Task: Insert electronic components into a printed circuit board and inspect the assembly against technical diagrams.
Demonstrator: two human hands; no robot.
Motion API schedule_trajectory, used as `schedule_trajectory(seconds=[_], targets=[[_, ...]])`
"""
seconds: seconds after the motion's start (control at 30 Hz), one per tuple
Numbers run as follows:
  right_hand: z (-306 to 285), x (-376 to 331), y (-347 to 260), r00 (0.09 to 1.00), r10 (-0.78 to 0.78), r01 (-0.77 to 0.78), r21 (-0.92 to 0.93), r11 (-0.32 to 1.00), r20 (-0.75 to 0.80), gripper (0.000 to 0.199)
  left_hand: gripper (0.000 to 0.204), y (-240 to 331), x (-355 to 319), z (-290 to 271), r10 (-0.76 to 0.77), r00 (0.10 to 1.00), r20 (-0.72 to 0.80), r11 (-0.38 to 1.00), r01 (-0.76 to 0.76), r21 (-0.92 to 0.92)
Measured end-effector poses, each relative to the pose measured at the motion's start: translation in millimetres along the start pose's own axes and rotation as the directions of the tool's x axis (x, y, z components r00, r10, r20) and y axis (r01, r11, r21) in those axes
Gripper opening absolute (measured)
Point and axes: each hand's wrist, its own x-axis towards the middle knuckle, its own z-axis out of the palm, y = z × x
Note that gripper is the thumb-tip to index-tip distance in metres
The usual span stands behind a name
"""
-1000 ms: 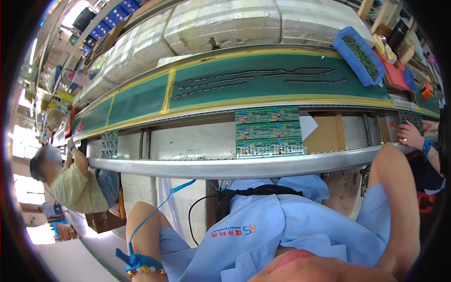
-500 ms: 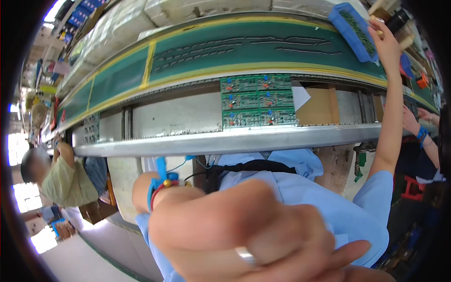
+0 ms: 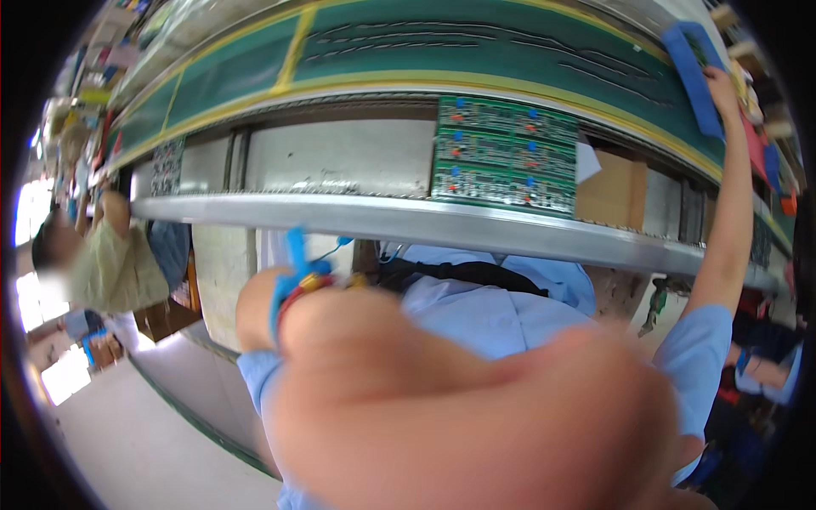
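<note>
My left hand [image 3: 484, 416] fills the lower middle, very close and smeared by motion. Its fingers do not show clearly, nor does anything in them. A blue strap and a red beaded bracelet [image 3: 310, 285] circle that wrist. At the upper right, my right arm is stretched far out. My right hand [image 3: 722, 89] is at the edge of a long blue bin [image 3: 699, 93] with dark green contents. Its fingers look bent together over the rim; what they pinch is too small to tell. A green circuit-board panel [image 3: 510, 157] with blue and orange parts rests on the rails between my arms.
A metal rail [image 3: 382, 219] runs across in front of me. Behind it, a green strip [image 3: 476, 59] with yellow borders carries rows of thin dark pieces. Another panel [image 3: 167, 166] sits farther left, near a seated person [image 3: 115, 263]. Another person's forearm [image 3: 761, 370] shows at right.
My right hand has moved from beside the bin's far end onto its edge. My left hand has turned and looms larger, its fingers now blurred. The view has shifted, so the board panel appears farther right.
</note>
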Motion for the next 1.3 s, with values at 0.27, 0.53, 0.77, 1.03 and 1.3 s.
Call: schedule_trajectory(seconds=[0.27,0.53,0.77,1.03,1.3], targets=[[0.7,11.2,11.5,0.975,0.092,-0.134,-0.202,0.97,-0.203,0.042,0.014,-78.4,-11.6,57.6,0.103,0.994,0.021,0.962,-0.094,-0.257],[-15.8,-10.6,0.4,0.922,0.228,-0.278,-0.122,0.953,-0.314,0.034,0.011,-141.7,-58.1,114.7,-0.174,0.979,0.111,0.967,0.19,-0.167],[-59.1,-52.5,-85.7,0.942,0.183,-0.059,0.397,0.916,-0.28,0.03,0.017,-140.4,-69.2,137.5,-0.316,0.909,0.271,0.876,0.39,-0.285],[-31.6,-163.8,-361.1,0.941,-0.333,0.229,0.824,0.518,-0.053,0.021,0.014,-120.4,-78.9,138.7,-0.496,0.724,0.479,0.423,0.684,-0.594],[-9.3,-182.6,-399.5,0.95,-0.313,0.131,0.933,0.335,-0.021,0.018,0.02,-110.0,-78.3,127.7,-0.452,0.567,0.688,0.182,0.814,-0.551]])
